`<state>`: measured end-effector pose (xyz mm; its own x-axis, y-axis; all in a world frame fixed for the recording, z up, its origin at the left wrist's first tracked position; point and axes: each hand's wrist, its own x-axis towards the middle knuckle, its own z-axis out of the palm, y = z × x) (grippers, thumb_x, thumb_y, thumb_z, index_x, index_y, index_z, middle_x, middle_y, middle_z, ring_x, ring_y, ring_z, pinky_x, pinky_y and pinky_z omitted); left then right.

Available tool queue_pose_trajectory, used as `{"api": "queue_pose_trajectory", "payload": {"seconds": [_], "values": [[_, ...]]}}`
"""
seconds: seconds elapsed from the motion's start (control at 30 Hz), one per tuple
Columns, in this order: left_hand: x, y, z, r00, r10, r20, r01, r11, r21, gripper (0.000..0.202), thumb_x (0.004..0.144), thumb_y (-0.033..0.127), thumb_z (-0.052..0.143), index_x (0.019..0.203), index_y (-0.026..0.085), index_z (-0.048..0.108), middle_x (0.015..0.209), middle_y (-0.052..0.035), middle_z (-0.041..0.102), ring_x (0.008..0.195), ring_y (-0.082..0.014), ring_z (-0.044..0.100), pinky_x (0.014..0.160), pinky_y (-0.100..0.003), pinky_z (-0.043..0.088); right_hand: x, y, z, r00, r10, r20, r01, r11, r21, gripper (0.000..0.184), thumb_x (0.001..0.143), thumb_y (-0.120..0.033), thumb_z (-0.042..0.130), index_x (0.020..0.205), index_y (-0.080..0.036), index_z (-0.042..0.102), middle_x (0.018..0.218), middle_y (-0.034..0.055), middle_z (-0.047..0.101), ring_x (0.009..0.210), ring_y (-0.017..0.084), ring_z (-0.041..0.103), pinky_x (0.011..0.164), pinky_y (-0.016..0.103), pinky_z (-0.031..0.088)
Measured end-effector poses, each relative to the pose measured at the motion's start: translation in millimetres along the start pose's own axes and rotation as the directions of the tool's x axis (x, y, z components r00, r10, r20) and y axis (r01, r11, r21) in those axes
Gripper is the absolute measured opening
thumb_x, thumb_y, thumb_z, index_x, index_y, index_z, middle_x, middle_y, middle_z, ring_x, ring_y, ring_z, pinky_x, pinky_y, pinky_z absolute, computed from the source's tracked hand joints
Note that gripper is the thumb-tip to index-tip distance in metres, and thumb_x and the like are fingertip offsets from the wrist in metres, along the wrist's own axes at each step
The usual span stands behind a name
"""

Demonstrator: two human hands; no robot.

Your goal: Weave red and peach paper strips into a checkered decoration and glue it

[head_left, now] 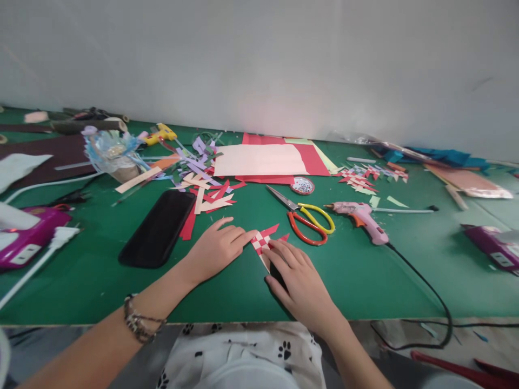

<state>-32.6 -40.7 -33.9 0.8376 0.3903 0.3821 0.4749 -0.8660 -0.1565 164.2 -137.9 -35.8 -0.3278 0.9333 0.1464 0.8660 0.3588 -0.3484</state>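
A small red and cream checkered piece of woven paper strips [260, 241] lies on the green table in front of me, with loose strip ends sticking out. My left hand [219, 248] is flat on the table, its fingers stretched and the index fingertip touching the piece's left corner. Over the right side of the weave lies my right hand [298, 275], fingertips resting on it and thumb held apart. These fingers hide part of the strips. Just beyond are scissors [302, 213] with one red and one yellow handle. A black phone [158, 229] lies left of my left hand.
A pink glue gun [363, 216] with a black cord lies to the right. Loose paper strips [211, 197], cream and red sheets [259, 160], a round sequin container [303, 186] and woven pieces [357, 178] lie farther back. Purple power strips [34, 232] are at both sides.
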Motion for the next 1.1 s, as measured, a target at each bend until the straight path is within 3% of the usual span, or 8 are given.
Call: {"api": "queue_pose_trajectory", "payload": {"seconds": [0.27,0.6,0.77,0.87,1.1], "values": [[1,-1,-3.0,0.999,-0.001,0.041,0.003,0.999,-0.047,0.035,0.086,0.007,0.034,0.103,0.019,0.062,0.081,-0.0017,0.063,0.076,-0.0131,0.058,0.093,-0.039,0.039,0,0,-1,1.000,-0.007,-0.011,0.007,1.000,-0.002,0.039,0.088,-0.028,0.041,0.127,-0.022,0.044,0.132,0.0073,0.046,0.123,0.022,0.039,0.099,0.042,0.036],[-3,-5,-3.0,0.986,-0.113,0.120,0.140,0.959,-0.247,0.036,0.086,0.010,0.033,0.107,0.024,0.059,0.089,-0.0009,0.062,0.084,-0.0129,0.057,0.100,-0.043,0.028,-1,-1,0,0.999,-0.007,-0.040,0.006,1.000,-0.018,0.039,0.088,-0.028,0.043,0.126,-0.021,0.045,0.132,0.0068,0.047,0.122,0.021,0.040,0.099,0.039,0.037],[-1,-5,-4.3,0.973,-0.187,0.138,0.224,0.913,-0.340,0.034,0.087,0.013,0.033,0.115,0.018,0.051,0.090,-0.0036,0.063,0.086,-0.0153,0.056,0.088,-0.036,0.038,-1,-2,-1,0.999,0.001,-0.036,-0.001,1.000,0.000,0.040,0.087,-0.027,0.043,0.127,-0.022,0.045,0.131,0.0065,0.047,0.123,0.021,0.039,0.100,0.040,0.037],[0,-6,-4.4,0.956,-0.249,0.153,0.289,0.886,-0.363,0.031,0.086,0.019,0.037,0.113,0.016,0.053,0.095,-0.0063,0.062,0.086,-0.0170,0.056,0.076,-0.031,0.043,-1,-2,-1,0.999,-0.007,-0.053,0.007,1.000,0.006,0.038,0.086,-0.026,0.044,0.124,-0.022,0.047,0.129,0.0070,0.049,0.120,0.021,0.041,0.098,0.040,0.038],[-1,-4,-4.6,0.938,-0.311,0.155,0.344,0.891,-0.297,0.030,0.079,0.042,0.052,0.096,0.019,0.060,0.100,-0.0054,0.059,0.092,-0.0208,0.055,0.083,-0.036,0.040,2,-13,-1,0.994,0.020,-0.109,-0.017,1.000,0.021,0.033,0.082,-0.021,0.050,0.115,-0.022,0.052,0.116,0.0080,0.054,0.104,0.021,0.050,0.089,0.038,0.045]]}}
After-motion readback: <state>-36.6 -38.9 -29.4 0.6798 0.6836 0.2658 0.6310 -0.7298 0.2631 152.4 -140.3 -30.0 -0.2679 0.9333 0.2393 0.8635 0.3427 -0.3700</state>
